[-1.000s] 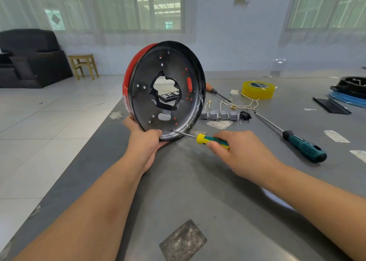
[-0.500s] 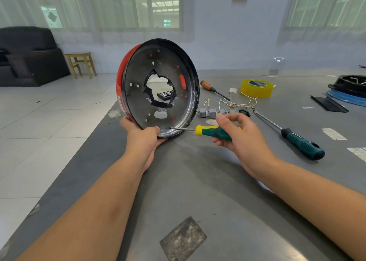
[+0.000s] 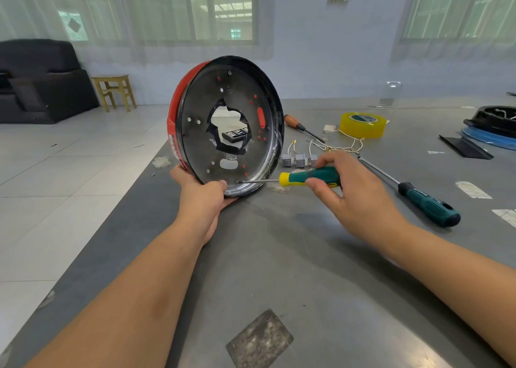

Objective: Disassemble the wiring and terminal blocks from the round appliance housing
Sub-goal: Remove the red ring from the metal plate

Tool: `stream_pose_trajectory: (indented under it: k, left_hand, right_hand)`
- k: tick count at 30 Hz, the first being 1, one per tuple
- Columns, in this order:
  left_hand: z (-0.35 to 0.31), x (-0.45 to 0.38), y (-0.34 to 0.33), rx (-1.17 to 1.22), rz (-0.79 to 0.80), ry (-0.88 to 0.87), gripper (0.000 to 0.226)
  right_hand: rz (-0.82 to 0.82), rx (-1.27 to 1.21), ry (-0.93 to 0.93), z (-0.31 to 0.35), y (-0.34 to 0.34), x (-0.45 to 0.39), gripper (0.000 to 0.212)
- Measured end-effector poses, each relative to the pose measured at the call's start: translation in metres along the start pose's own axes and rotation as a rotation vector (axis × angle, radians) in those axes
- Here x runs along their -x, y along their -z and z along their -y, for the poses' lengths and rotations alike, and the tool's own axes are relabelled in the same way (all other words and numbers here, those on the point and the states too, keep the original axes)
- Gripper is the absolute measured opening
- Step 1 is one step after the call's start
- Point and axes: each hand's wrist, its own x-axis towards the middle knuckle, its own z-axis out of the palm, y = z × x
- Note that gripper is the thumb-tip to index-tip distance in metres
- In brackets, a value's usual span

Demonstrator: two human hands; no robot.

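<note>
Head view, centre-left of frame: the round housing stands on edge on the grey table, its lower rim gripped from beneath by the left hand. Right of centre, the right hand pinches a small green-and-yellow screwdriver — tip at the housing's lower rim. Behind it lie grey terminal blocks with loose wires; a larger screwdriver lies at the right.

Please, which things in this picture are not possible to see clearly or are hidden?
All in the head view:
- Tip of the small green-and-yellow screwdriver: too small to tell whether it sits in a screw.
- Outer face of the round red-and-black housing: turned away.
- Left hand fingers: behind the housing rim.
- Grey terminal blocks: partly covered by the right hand.
- Black and blue parts: cut off by the right edge.
</note>
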Motion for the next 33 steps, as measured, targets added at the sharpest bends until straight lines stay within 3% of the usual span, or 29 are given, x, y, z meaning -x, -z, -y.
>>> stream_pose_trajectory:
  k: [3, 6, 9, 13, 18, 21, 23, 26, 30, 33]
  left_hand:
    - [0.001, 0.000, 0.000, -0.003, 0.009, 0.007, 0.055]
    - [0.001, 0.000, 0.000, -0.020, 0.000, 0.003, 0.056]
    - [0.001, -0.001, 0.000, -0.008, -0.014, 0.013, 0.056]
    - [0.001, -0.003, -0.002, -0.046, -0.026, 0.018, 0.048]
    - [0.006, -0.006, -0.002, -0.138, -0.048, -0.060, 0.029]
    - [0.007, -0.005, -0.002, -0.215, -0.065, -0.104, 0.045]
    - [0.008, -0.006, -0.001, -0.312, -0.084, -0.138, 0.052]
    - [0.013, -0.008, 0.002, -0.444, -0.124, -0.192, 0.040]
    - [0.015, -0.009, 0.003, -0.479, -0.141, -0.194, 0.033]
    - [0.015, -0.009, 0.003, -0.487, -0.142, -0.194, 0.033]
  right_hand:
    - [-0.009, -0.128, 0.206, -0.003, 0.003, 0.001, 0.026]
    - [0.002, -0.222, 0.075, 0.004, -0.003, 0.007, 0.040]
    - [-0.057, -0.056, -0.016, 0.004, -0.005, 0.006, 0.047]
    - [-0.058, -0.046, 0.054, 0.006, -0.002, 0.008, 0.036]
    - [-0.078, 0.001, 0.111, 0.008, 0.002, 0.012, 0.043]
    - [-0.126, 0.109, 0.092, 0.009, 0.000, 0.011, 0.041]
    - [-0.124, 0.041, 0.121, 0.011, 0.000, 0.013, 0.040]
    - [-0.090, -0.085, 0.178, 0.013, 0.002, 0.018, 0.054]
    - [-0.133, 0.019, 0.020, 0.012, 0.001, 0.015, 0.049]
    - [-0.068, -0.045, 0.064, 0.010, 0.003, 0.013, 0.051]
